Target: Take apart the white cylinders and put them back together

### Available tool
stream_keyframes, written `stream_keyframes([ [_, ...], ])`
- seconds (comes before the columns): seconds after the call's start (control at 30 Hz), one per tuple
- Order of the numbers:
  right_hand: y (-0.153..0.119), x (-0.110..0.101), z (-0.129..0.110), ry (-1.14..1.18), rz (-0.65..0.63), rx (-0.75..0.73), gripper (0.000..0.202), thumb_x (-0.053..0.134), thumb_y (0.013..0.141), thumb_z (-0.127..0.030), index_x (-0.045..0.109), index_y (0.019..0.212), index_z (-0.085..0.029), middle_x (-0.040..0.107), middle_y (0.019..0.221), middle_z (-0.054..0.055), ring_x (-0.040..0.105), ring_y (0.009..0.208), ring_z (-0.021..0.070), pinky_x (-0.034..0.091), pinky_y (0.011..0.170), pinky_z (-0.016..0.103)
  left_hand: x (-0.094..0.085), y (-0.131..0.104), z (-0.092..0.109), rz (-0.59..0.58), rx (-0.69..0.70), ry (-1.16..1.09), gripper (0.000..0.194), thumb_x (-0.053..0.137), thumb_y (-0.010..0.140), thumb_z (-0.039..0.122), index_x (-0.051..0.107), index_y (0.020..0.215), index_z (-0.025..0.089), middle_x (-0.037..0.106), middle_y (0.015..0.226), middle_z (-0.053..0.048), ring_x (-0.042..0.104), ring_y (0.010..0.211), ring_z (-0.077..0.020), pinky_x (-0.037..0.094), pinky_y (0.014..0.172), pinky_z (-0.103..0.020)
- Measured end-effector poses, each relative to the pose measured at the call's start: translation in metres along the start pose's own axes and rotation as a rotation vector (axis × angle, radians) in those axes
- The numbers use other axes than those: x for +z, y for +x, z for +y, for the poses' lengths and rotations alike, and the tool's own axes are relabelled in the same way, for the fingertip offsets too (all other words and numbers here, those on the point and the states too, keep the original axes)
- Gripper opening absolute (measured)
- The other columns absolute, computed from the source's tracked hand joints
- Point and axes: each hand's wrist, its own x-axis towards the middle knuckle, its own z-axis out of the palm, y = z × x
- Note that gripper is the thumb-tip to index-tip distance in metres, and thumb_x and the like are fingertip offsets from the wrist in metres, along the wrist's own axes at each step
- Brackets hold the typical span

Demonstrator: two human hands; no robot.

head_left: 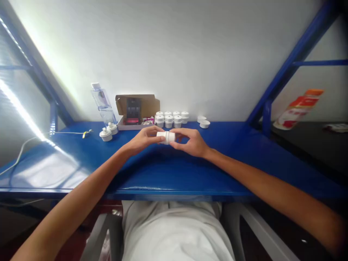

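Observation:
Over the middle of the blue table, a white cylindrical plastic piece (166, 137) lies sideways between my hands, a raised ring around its middle. My left hand (144, 139) grips its left end between thumb and fingers. At its right end, my right hand (191, 142) has thumb and fingertips closed on it. Just behind my hands stand several white capped plastic pieces (169, 119) in rows. Two shallow white caps (204, 124) sit to the right of those. Part of the held piece is covered by my fingers.
An open cardboard box (150, 103) with a dark item stands against the wall. Left of it are a clear bottle (104, 105) and two white knobbed pieces (106, 135). A white cable (65, 132) runs across the left. A red-and-white bottle (296, 110) stands at far right.

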Motion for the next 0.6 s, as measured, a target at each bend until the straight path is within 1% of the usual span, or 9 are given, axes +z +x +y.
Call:
stream_keyframes([
  [0.13, 0.0, 0.007, 0.005, 0.245, -0.084, 0.278, 0.038, 0.07, 0.086, -0.055, 0.072, 0.103, -0.022, 0.076, 0.08, 0.002, 0.072, 0.069, 0.0208, 0.059, 0.064, 0.032, -0.001, 0.0, -0.004, -0.044, 0.033, -0.015, 0.051, 0.09, 0.063, 0.029, 0.065, 0.107, 0.017, 0.07, 0.1, -0.004, 0.067, 0.091, -0.0194, 0.052, 0.082, -0.032],
  [0.2, 0.001, 0.012, 0.006, 0.365, -0.133, 0.399, 0.046, 0.064, 0.088, -0.063, 0.071, 0.093, -0.018, 0.074, 0.073, 0.004, 0.071, 0.063, 0.02, 0.055, 0.056, 0.029, -0.001, 0.001, -0.006, -0.065, 0.029, -0.027, 0.053, 0.09, 0.063, 0.027, 0.063, 0.108, 0.018, 0.069, 0.093, -0.003, 0.066, 0.086, -0.0183, 0.051, 0.077, -0.03],
  [0.27, 0.002, 0.014, 0.007, 0.44, -0.171, 0.501, 0.055, 0.055, 0.09, -0.069, 0.069, 0.086, -0.016, 0.073, 0.071, 0.008, 0.071, 0.061, 0.0203, 0.053, 0.052, 0.028, 0.0, 0.002, -0.009, -0.055, 0.027, -0.027, 0.053, 0.09, 0.063, 0.026, 0.063, 0.108, 0.017, 0.069, 0.092, -0.003, 0.066, 0.085, -0.018, 0.051, 0.075, -0.029],
  [0.33, 0.003, 0.014, 0.008, 0.471, -0.142, 0.519, 0.057, 0.053, 0.091, -0.07, 0.068, 0.091, -0.016, 0.075, 0.083, 0.01, 0.073, 0.069, 0.0214, 0.055, 0.056, 0.028, 0.002, 0.003, -0.01, -0.015, 0.027, -0.028, 0.051, 0.09, 0.062, 0.027, 0.065, 0.105, 0.016, 0.069, 0.097, -0.004, 0.066, 0.087, -0.0185, 0.051, 0.078, -0.03],
  [0.4, 0.003, 0.012, 0.008, 0.457, -0.061, 0.441, 0.05, 0.068, 0.084, -0.063, 0.067, 0.107, -0.019, 0.074, 0.105, 0.009, 0.073, 0.084, 0.0218, 0.058, 0.066, 0.03, 0.004, 0.004, -0.012, 0.017, 0.011, -0.033, 0.047, 0.089, 0.065, 0.031, 0.067, 0.103, 0.015, 0.069, 0.101, -0.006, 0.066, 0.09, -0.02, 0.052, 0.081, -0.032],
  [0.47, 0.003, 0.01, 0.009, 0.416, -0.01, 0.363, 0.057, 0.085, 0.071, -0.049, 0.063, 0.116, -0.023, 0.069, 0.12, 0.007, 0.072, 0.092, 0.0211, 0.059, 0.075, 0.03, 0.005, 0.004, -0.013, 0.014, -0.011, -0.029, 0.044, 0.086, 0.069, 0.036, 0.068, 0.103, 0.015, 0.07, 0.099, -0.007, 0.067, 0.091, -0.0213, 0.053, 0.082, -0.034],
  [0.5, 0.003, 0.009, 0.009, 0.407, -0.017, 0.368, 0.059, 0.088, 0.068, -0.046, 0.062, 0.116, -0.023, 0.069, 0.118, 0.006, 0.072, 0.09, 0.0207, 0.059, 0.075, 0.031, 0.005, 0.005, -0.014, 0.008, -0.016, -0.024, 0.045, 0.086, 0.07, 0.038, 0.068, 0.104, 0.014, 0.071, 0.098, -0.008, 0.067, 0.091, -0.0216, 0.053, 0.083, -0.035],
  [0.53, 0.003, 0.008, 0.009, 0.416, -0.041, 0.407, 0.055, 0.086, 0.07, -0.046, 0.062, 0.113, -0.022, 0.071, 0.111, 0.006, 0.072, 0.085, 0.0203, 0.06, 0.073, 0.031, 0.005, 0.005, -0.015, 0.004, -0.012, -0.015, 0.046, 0.086, 0.07, 0.038, 0.068, 0.105, 0.014, 0.071, 0.098, -0.008, 0.067, 0.092, -0.0217, 0.053, 0.083, -0.035],
  [0.6, 0.003, 0.008, 0.01, 0.473, -0.092, 0.52, 0.044, 0.075, 0.082, -0.053, 0.062, 0.108, -0.02, 0.072, 0.092, 0.006, 0.072, 0.075, 0.0202, 0.06, 0.067, 0.032, 0.005, 0.006, -0.015, 0.013, 0.018, 0.001, 0.05, 0.089, 0.065, 0.035, 0.067, 0.106, 0.015, 0.071, 0.102, -0.008, 0.067, 0.093, -0.0215, 0.052, 0.084, -0.034],
])
